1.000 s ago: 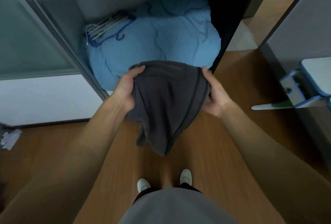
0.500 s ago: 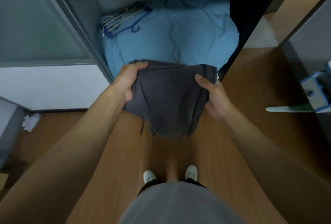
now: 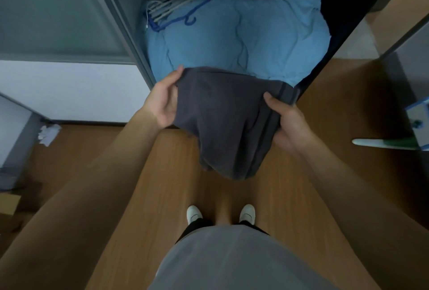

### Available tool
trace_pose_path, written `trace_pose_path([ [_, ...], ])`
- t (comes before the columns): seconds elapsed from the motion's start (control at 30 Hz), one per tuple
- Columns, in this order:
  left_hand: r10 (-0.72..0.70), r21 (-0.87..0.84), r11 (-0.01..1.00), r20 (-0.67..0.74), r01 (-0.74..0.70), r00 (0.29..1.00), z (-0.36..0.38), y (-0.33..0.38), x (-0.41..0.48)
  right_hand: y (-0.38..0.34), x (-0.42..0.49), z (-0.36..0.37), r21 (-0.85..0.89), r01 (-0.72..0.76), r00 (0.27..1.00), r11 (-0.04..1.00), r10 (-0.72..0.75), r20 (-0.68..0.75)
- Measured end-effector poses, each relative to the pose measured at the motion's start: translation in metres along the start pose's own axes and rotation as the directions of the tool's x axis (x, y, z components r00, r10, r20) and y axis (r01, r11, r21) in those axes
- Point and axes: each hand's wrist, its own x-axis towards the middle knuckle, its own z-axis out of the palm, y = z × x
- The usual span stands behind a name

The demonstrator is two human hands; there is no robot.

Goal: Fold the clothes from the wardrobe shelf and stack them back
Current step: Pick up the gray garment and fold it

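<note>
While the left hand [image 3: 162,104] grips one edge of the dark grey garment [image 3: 222,122] (part-folded, hanging), the right hand [image 3: 287,125] pinches the other; blue bedding [image 3: 243,41] lies beyond both.

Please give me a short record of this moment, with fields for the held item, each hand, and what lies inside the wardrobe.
item: dark grey garment, held in the air in front of the wardrobe, lower part hanging down
left: left hand grips its upper left edge
right: right hand grips its right side, thumb on top
wardrobe: blue bedding, with hangers at its far left
below: wooden floor
</note>
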Motion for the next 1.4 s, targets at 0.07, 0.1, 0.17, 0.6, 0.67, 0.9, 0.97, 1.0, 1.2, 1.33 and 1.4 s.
trace_pose_path([
  [0.07,0.005,-0.015,1.0,0.03,-0.004,1.0,-0.013,-0.017,0.001,0.0,-0.003,0.004,0.054,-0.059,0.998,0.997,0.059,-0.007],
  [0.1,-0.013,-0.017,1.0,0.049,0.014,0.999,-0.019,-0.026,0.001,0.0,-0.003,0.006,0.073,-0.076,0.997,0.994,0.076,-0.01],
  [0.17,-0.072,-0.007,0.997,0.089,0.073,0.993,-0.029,-0.047,-0.001,0.003,-0.003,0.009,0.096,-0.088,0.996,0.992,0.089,-0.012],
  [0.6,-0.025,0.148,0.988,-0.065,0.034,0.998,0.036,-0.063,-0.001,-0.026,0.009,-0.019,-0.056,-0.414,0.896,0.909,0.396,-0.199],
  [0.67,-0.041,0.113,0.992,-0.136,0.056,0.99,0.038,-0.06,0.001,-0.023,0.007,-0.021,0.019,-0.365,0.912,0.931,0.361,-0.192],
  [0.9,-0.131,0.017,0.991,-0.162,0.136,0.978,0.054,-0.047,-0.001,0.022,-0.002,0.003,-0.023,-0.21,0.977,0.977,0.209,-0.048],
  [0.97,-0.083,0.01,0.996,-0.143,0.085,0.986,0.05,-0.042,-0.005,0.024,-0.001,0.006,-0.028,-0.128,0.989,0.991,0.125,-0.082],
  [1.0,-0.054,-0.013,0.999,-0.134,0.052,0.99,0.045,-0.04,-0.007,0.022,0.0,0.006,-0.014,-0.094,0.991,0.995,0.092,-0.092],
  [1.2,0.041,-0.134,0.99,-0.03,-0.045,0.999,0.012,-0.045,-0.007,0.011,-0.003,0.018,0.029,-0.066,0.988,0.997,0.07,-0.138],
  [1.33,-0.104,0.098,0.988,-0.12,0.116,0.987,-0.002,-0.061,-0.001,0.009,-0.005,0.027,0.074,-0.09,0.979,0.993,0.102,-0.178],
  [1.4,-0.167,0.155,0.972,-0.061,0.175,0.984,0.001,-0.068,-0.001,0.007,-0.005,0.028,0.075,-0.119,0.976,0.99,0.131,-0.175],
])
